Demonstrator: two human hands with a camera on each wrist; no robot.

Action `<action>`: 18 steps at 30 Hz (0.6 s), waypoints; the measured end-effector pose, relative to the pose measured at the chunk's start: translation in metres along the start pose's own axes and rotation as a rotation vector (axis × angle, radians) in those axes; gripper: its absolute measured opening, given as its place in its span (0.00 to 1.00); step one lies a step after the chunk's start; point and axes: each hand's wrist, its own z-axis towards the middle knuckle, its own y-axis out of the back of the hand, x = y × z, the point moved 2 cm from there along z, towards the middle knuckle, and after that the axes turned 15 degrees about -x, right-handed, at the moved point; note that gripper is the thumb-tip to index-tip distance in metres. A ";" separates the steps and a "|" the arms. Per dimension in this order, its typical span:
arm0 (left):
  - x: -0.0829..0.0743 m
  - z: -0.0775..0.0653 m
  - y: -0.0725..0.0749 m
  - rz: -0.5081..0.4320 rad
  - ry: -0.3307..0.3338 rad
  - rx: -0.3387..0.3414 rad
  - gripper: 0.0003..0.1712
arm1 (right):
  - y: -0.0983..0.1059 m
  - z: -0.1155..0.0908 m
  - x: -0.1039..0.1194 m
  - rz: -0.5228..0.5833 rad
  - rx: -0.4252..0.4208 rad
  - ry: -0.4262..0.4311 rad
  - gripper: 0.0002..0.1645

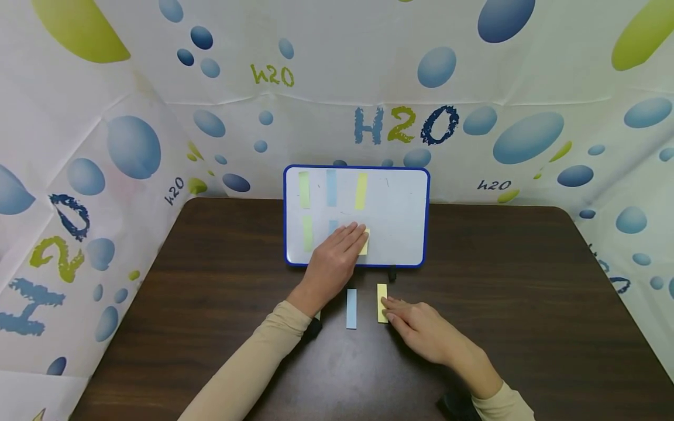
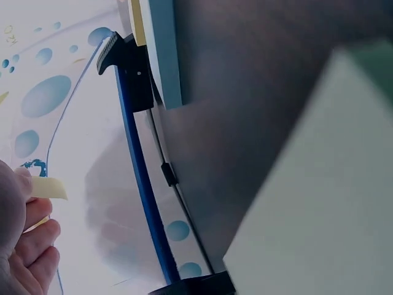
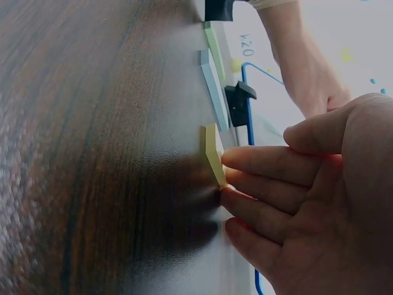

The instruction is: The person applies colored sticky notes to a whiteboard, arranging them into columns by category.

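My left hand (image 1: 333,257) lies with extended fingers on the whiteboard (image 1: 402,225), touching a yellow sticky strip (image 1: 364,244) at its lower middle. The free end of that strip (image 2: 50,187) sticks out past the fingers in the left wrist view. My right hand (image 1: 423,330) rests its fairly straight fingertips against a pad of yellow sticky strips (image 1: 382,310) on the table. A blue pad (image 1: 351,309) lies left of the yellow one. In the right wrist view, a green pad (image 3: 215,49) lies beyond the blue; my left arm mostly hides it in the head view.
The blue-framed board stands tilted on the dark table (image 1: 500,263), held by a black foot (image 1: 392,273). It bears green strips (image 1: 304,190), blue strips (image 1: 331,188) and another yellow strip (image 1: 360,191). A printed curtain (image 1: 326,58) hangs behind the table.
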 end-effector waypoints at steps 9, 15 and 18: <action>0.006 0.004 -0.003 0.036 0.009 -0.028 0.22 | 0.000 0.000 0.000 0.010 -0.003 0.011 0.28; 0.009 0.008 -0.005 0.041 0.020 -0.038 0.21 | 0.000 0.000 0.000 0.010 -0.003 0.013 0.28; 0.010 0.009 -0.005 0.040 0.027 -0.039 0.21 | 0.000 -0.001 0.000 0.010 -0.001 0.012 0.28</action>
